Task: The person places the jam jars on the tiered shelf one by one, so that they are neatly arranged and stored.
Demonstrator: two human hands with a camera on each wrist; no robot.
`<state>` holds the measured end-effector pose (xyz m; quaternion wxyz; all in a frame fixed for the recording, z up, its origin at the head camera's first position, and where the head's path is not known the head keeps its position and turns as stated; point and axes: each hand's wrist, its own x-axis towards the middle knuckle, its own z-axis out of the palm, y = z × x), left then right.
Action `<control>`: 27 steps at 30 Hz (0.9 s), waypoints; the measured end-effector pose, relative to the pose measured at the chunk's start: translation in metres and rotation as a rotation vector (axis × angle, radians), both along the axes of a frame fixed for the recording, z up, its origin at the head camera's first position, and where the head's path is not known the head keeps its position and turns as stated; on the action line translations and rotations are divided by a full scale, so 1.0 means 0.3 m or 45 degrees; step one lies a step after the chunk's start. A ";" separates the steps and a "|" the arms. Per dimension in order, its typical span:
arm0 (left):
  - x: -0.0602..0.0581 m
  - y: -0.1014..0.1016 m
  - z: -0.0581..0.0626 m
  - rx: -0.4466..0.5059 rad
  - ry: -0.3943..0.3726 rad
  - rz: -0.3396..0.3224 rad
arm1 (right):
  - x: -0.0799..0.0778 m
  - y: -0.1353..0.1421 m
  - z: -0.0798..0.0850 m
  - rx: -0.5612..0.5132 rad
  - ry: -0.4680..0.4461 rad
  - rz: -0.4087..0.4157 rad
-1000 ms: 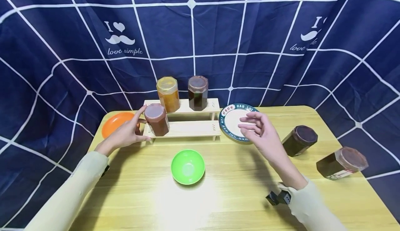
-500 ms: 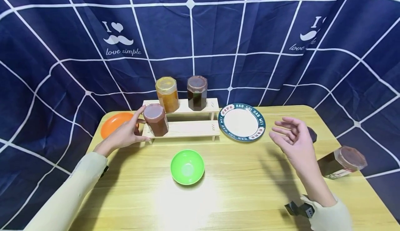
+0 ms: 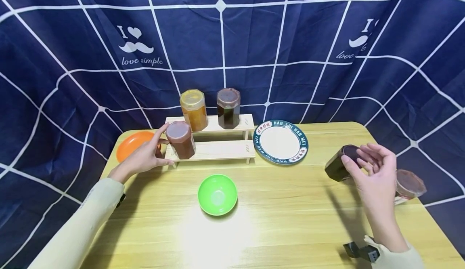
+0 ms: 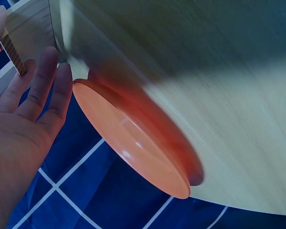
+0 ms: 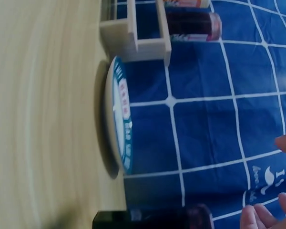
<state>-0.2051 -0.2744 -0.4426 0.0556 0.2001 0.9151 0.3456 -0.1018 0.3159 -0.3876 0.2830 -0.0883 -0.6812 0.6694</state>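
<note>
Hovering with the right hand (image 3: 378,174) right at the dark jar (image 3: 336,170), upright on the right side of the table (image 3: 283,208), with thumb and fingers curved and well parted, gripping nothing. Leaves a clear gap between fingertips and jar in the right wrist view! Covers part of a second jar (image 3: 410,182) just to the right, with little more than a brownish lid peeking out. Over now to the left hand (image 3: 141,158), set at the left end of the wooden rack (image 3: 223,150) with fingers loosely spread and extended, close beside the reddish-brown jar (image 3: 186,146) standing on the lower tier. Too tight to call whether touching rack, jar or both! Look up a step for the amber jar (image 3: 197,113) and, to its right, the black jar (image 3: 228,113), both upright on the upper tier, apart from each other. Swing right of the rack for the white plate (image 3: 279,143) with its lettered teal rim, then far left for the orange plate (image 3: 131,147), partly hidden by the left hand. Drop down in front of the rack to the green bowl (image 3: 217,196), well apart from either hand, all against a navy curtain (image 3: 250,34) crossed by white lines
</note>
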 end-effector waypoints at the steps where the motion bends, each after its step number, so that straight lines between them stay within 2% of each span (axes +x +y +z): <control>1: 0.000 0.001 0.000 0.002 0.000 -0.001 | 0.002 0.009 -0.004 0.027 -0.020 -0.029; 6: -0.003 0.002 0.003 0.011 0.002 -0.004 | 0.003 0.048 -0.020 0.142 -0.174 -0.095; 13: -0.002 0.003 0.006 0.019 0.005 -0.008 | -0.022 0.088 -0.062 0.182 -0.359 -0.023; 19: 0.000 0.004 0.010 0.018 0.004 -0.007 | -0.050 0.131 -0.128 0.066 -0.357 0.127; 21: 0.002 0.003 0.009 0.015 0.001 -0.002 | -0.062 0.146 -0.150 -0.001 -0.338 0.180; 27: 0.005 0.003 0.003 0.022 -0.003 0.001 | -0.091 0.186 -0.208 -0.057 -0.261 0.297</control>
